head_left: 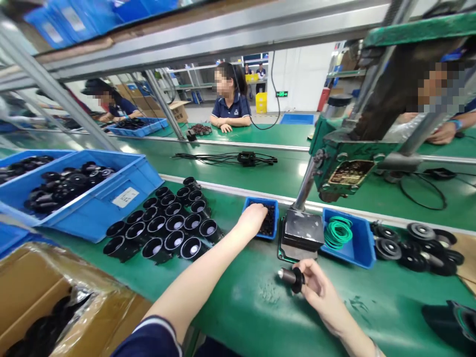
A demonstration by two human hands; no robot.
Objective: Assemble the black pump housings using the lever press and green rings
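My left hand [253,221] reaches into a small blue bin [275,232] of small black parts [267,221]. Its fingers are curled together, and their tips are hidden among the parts. Low over the bench, my right hand [316,283] grips a black flanged part with a brownish cylinder and white tip [288,277]. The cylinder points left; fingers and thumb close on the black flange. Just beyond this part stands the metal block base [303,228] of a green press [345,163]. Right of the block, a blue bin [362,250] contains green rings [338,232].
Black cup-shaped housings [174,223] stand in rows at left, beside a large blue crate [107,208] of black parts. An open carton [107,317] is at lower left. Black discs [420,248] lie at right. A person [232,106] sits across the bench.
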